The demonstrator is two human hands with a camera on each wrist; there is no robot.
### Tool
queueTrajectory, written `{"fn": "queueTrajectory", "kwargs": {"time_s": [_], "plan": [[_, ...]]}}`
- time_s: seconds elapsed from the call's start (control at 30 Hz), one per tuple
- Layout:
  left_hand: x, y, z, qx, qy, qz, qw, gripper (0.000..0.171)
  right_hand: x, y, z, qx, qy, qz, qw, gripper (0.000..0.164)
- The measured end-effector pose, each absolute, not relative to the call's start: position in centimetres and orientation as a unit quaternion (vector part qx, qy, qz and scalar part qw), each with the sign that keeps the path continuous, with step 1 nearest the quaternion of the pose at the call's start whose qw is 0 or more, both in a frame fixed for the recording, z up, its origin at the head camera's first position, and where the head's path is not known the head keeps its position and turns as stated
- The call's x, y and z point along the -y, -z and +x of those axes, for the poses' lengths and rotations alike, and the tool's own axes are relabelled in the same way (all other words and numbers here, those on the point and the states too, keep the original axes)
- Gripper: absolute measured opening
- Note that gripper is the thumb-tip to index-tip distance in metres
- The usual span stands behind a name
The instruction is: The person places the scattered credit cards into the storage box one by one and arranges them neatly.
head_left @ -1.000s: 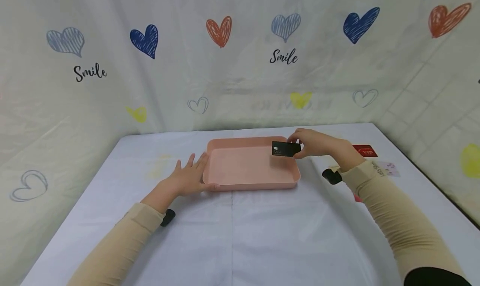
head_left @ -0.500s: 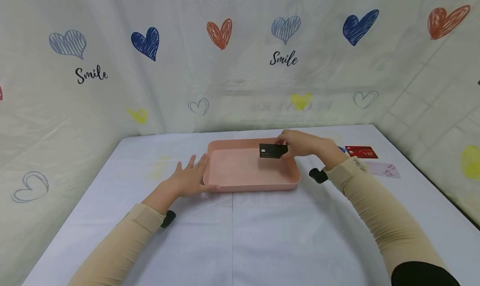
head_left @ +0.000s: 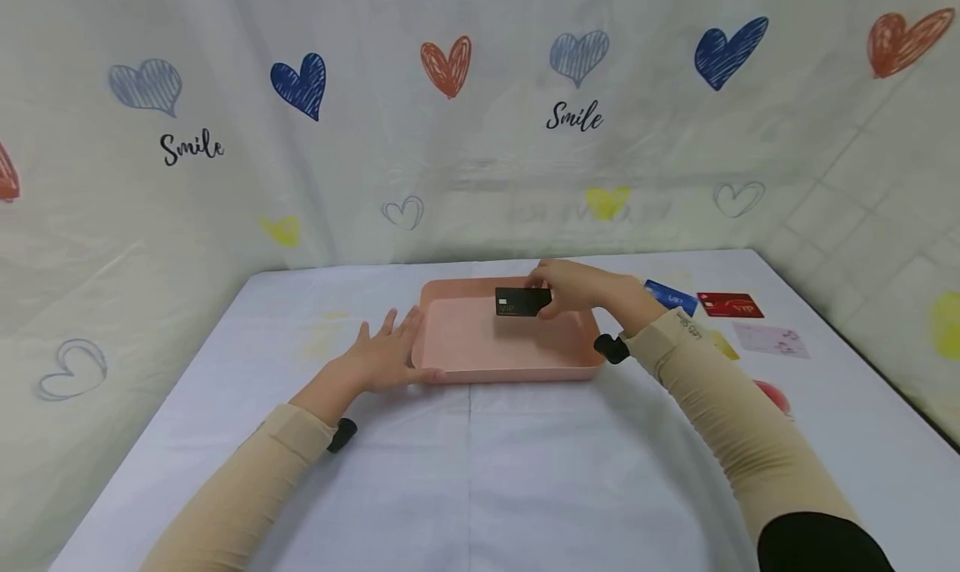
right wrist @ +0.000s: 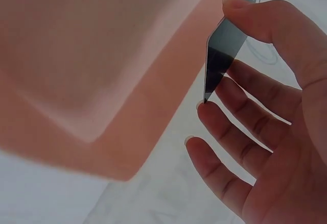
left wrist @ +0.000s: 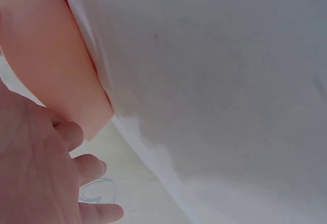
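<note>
A shallow pink tray (head_left: 457, 363) lies at the middle of the table. My left hand (head_left: 386, 359) rests against its left end with fingers spread straight; the left wrist view shows this hand (left wrist: 36, 157) beside the tray wall (left wrist: 66, 66). Over the tray, my right hand (head_left: 573, 288) pinches a black VIP card (head_left: 517, 302) by its right end. In the right wrist view the card (right wrist: 225, 45) is seen nearly edge-on between thumb and fingertips, above the tray (right wrist: 153, 117).
Right of the tray lie a blue card (head_left: 670, 297), a red VIP card (head_left: 730, 305), a pale pink card (head_left: 771, 340) and a yellow card (head_left: 723, 346). A red item (head_left: 774, 397) is partly hidden by the right sleeve. A white heart-printed curtain (head_left: 480, 155) stands behind.
My right hand has moved left over the tray with the black card, uncovering the blue and yellow cards. My left hand stays at the tray's left end.
</note>
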State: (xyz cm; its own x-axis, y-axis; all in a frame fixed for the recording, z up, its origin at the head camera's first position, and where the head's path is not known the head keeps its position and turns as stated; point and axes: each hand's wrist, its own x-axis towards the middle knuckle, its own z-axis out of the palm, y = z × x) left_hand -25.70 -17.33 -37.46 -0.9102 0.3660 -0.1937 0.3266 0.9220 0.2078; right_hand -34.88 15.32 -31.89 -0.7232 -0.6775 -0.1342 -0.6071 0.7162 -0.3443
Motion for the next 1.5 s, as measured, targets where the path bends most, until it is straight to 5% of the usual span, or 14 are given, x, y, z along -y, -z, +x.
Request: {"fn": "queueTrajectory", "kwargs": {"time_s": [1.5], "plan": [[17.0, 37.3, -25.8, -0.975, -0.073, 0.170, 0.124, 0.117, -7.5, 33.5, -36.9, -0.921, 0.104, -0.343, 0.150, 0.044]]}}
